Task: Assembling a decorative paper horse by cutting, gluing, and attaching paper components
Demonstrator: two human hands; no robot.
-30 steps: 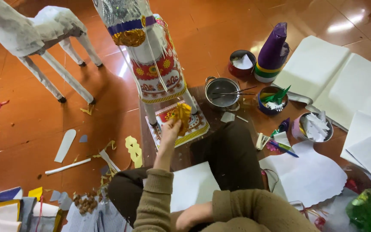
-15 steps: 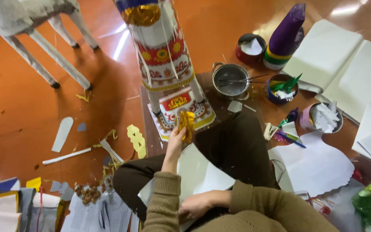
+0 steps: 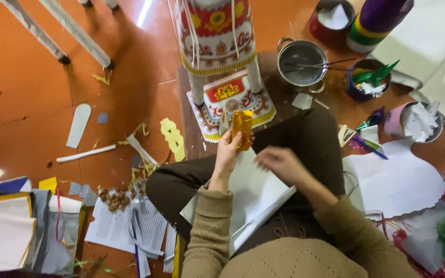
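Left hand [image 3: 226,154] pinching a crinkled gold foil piece [image 3: 242,128] upright above the lap, just before the ornate paper stand [image 3: 231,100]. Right hand [image 3: 284,163] now raised, loosely open, hovering over the smooth white sheets [image 3: 256,193], possibly brushing them. Bare orange floor [image 3: 32,98] leftward.

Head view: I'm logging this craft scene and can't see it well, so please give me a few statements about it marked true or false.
1. The left hand holds a gold foil piece. True.
2. The right hand grips scissors. False: it is empty, over the white paper on the lap.
3. The metal pot lies upside down. False: it stands upright, open.
4. The floor is orange-red. True.
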